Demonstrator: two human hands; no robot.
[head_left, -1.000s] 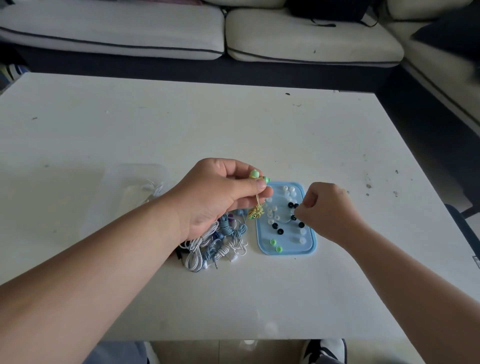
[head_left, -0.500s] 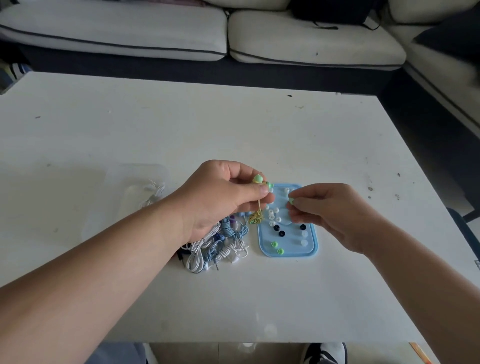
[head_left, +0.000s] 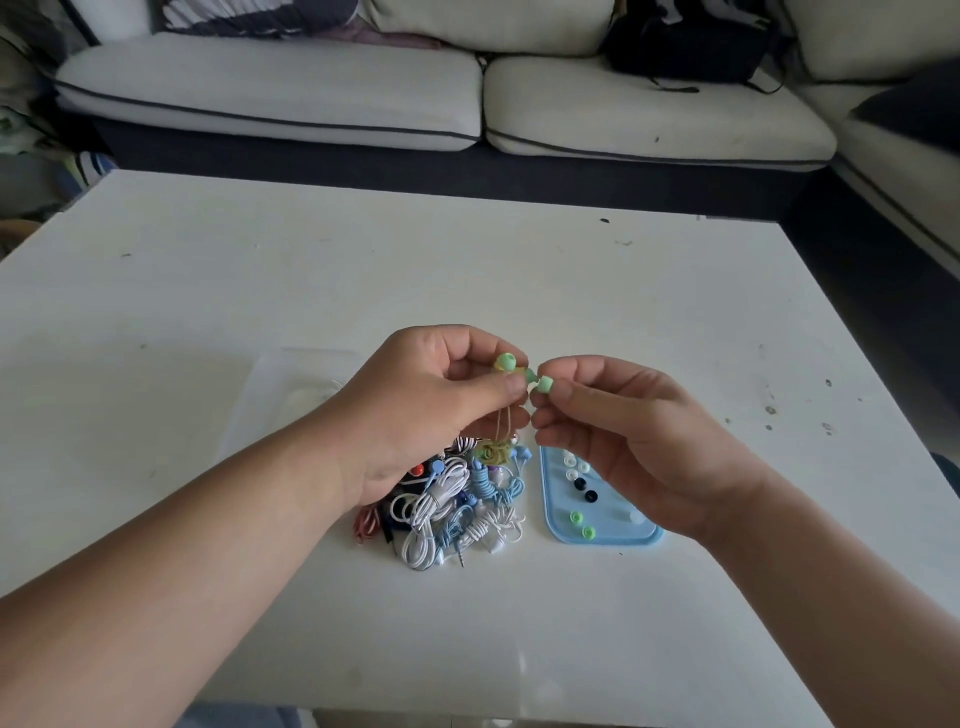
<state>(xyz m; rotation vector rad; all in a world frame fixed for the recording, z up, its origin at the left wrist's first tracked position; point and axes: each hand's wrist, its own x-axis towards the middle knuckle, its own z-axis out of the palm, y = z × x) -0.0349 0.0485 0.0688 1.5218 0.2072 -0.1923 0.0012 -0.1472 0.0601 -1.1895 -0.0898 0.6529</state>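
Note:
My left hand (head_left: 431, 410) pinches a pair of green earbuds (head_left: 506, 362) above the table; their yellow-green cord (head_left: 493, 451) hangs down from it in a small bundle. My right hand (head_left: 618, 431) pinches a green ear tip (head_left: 544, 384) between thumb and forefinger, right against the tip of one earbud. Below the hands lies a light blue tray (head_left: 550, 512) with several white, black and green ear tips in it. My right hand hides part of the tray.
A heap of bundled earphones (head_left: 452, 506) in white, blue and red lies left of the tray on the white table (head_left: 519, 280). A clear plastic container (head_left: 291, 395) sits behind my left forearm. A pale sofa (head_left: 363, 98) runs along the far side and right.
My right hand left the tray with a green ear tip and rose to the earbuds in my left hand. The camera view tilted up a little.

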